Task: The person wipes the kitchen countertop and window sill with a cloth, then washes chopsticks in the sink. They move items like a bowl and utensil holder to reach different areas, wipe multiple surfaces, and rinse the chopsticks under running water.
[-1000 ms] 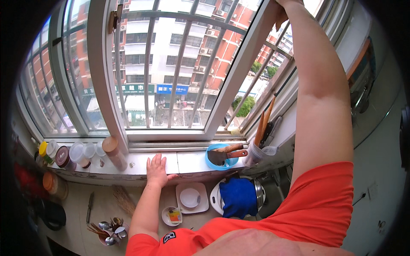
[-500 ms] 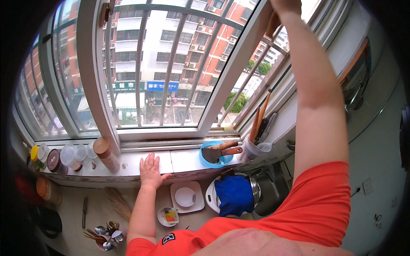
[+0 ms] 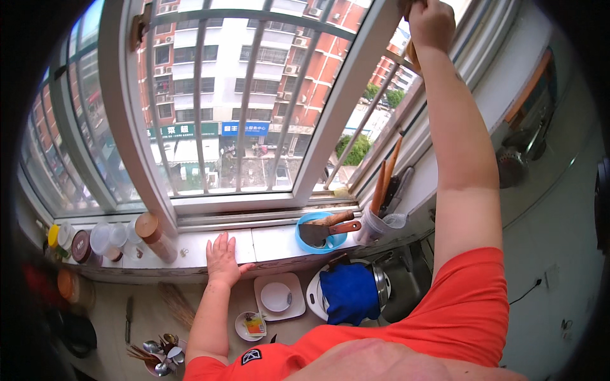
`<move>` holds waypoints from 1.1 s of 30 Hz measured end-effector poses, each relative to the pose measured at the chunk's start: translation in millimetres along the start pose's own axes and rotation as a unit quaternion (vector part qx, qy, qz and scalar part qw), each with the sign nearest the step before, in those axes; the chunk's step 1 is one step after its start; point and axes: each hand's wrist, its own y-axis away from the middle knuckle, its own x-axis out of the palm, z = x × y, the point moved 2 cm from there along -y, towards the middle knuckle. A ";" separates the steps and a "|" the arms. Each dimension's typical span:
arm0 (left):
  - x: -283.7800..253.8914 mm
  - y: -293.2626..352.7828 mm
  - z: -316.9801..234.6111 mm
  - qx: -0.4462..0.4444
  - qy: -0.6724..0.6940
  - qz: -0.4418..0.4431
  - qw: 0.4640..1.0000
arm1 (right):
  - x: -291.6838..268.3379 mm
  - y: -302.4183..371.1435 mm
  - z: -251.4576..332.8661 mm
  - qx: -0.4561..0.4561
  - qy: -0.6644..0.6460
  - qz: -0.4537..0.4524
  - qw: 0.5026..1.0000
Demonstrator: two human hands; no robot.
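My left hand [image 3: 222,259] rests flat on the white tiled windowsill [image 3: 273,241], fingers spread, holding nothing. My right arm stretches up to the far right, where my right hand [image 3: 432,25] is closed beside the upper part of the white sliding window frame [image 3: 340,120]. Its fingers curl round something brownish, mostly hidden and cut by the picture's edge. An orange-brown thing [image 3: 413,57] shows just below that hand against the window gap; I cannot tell what it is.
On the sill are several jars [image 3: 101,239], a blue bowl [image 3: 304,245] with a scraper [image 3: 314,233], and a cup [image 3: 375,230] of knives and sticks. Below lie a white tray [image 3: 297,298], a pot under a blue cloth [image 3: 349,291], a sink [image 3: 410,279], a knife [image 3: 129,317] and a cutlery holder [image 3: 152,367].
My right hand has come lower in the picture, so its closed fingers now show. My left hand stays on the sill. The view has shifted slightly.
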 end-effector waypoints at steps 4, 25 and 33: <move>-1.2 -0.2 2.2 -0.005 -0.004 -0.003 1.000 | -9.6 -60.5 23.2 0.101 -0.101 0.088 0.986; -2.5 3.9 6.2 -0.012 -0.018 -0.014 1.000 | -7.8 -42.3 44.5 0.104 -0.113 0.090 0.984; 8.5 -7.6 1.7 0.023 -0.051 -0.020 0.998 | -92.0 39.2 111.1 0.165 -0.180 0.215 0.946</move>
